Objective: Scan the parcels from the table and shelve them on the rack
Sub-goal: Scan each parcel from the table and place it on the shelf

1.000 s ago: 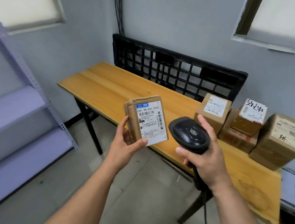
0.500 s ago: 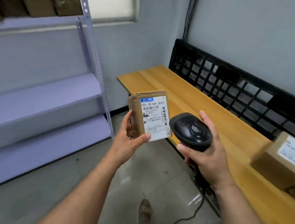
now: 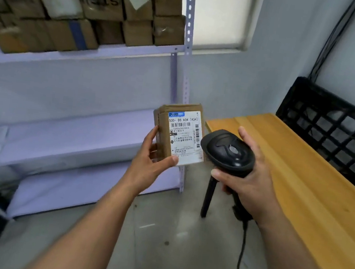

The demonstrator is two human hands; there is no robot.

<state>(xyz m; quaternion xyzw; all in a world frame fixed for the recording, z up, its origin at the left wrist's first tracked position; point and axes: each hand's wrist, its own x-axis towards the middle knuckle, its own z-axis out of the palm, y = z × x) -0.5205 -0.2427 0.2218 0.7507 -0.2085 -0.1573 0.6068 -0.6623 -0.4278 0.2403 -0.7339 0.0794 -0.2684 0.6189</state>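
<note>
Hard to make out: The stacked boxes [image 3: 93,13] on the rack's [image 3: 176,70] upper shelf, up and left of the parcel [image 3: 179,132], were blurred. Dark lettering on one could not be read. Most small print on the parcel's white label was too fine to read.
Hidden: The parcel covered most of the left hand's fingers. The right hand covered the scanner's handle.
Cut off: The wooden table [image 3: 303,174] ran out of view to the right of the parcel. The rack ran out to its left.
Parcel: A small brown box was held upright in the air, label toward the camera, in front of the rack's post and off the table.
Left hand [image 3: 150,160]: Its fingers grasped the parcel, with the thumb on the lower front edge.
Right hand [image 3: 250,178]: Its fingers were curled round a black scanner [image 3: 228,151] just right of the parcel.
Around: A black lattice crate [image 3: 336,134] stood against the wall behind the table, far right of the parcel. The scanner's cable [image 3: 240,257] hung to the floor below and right of the parcel.
</note>
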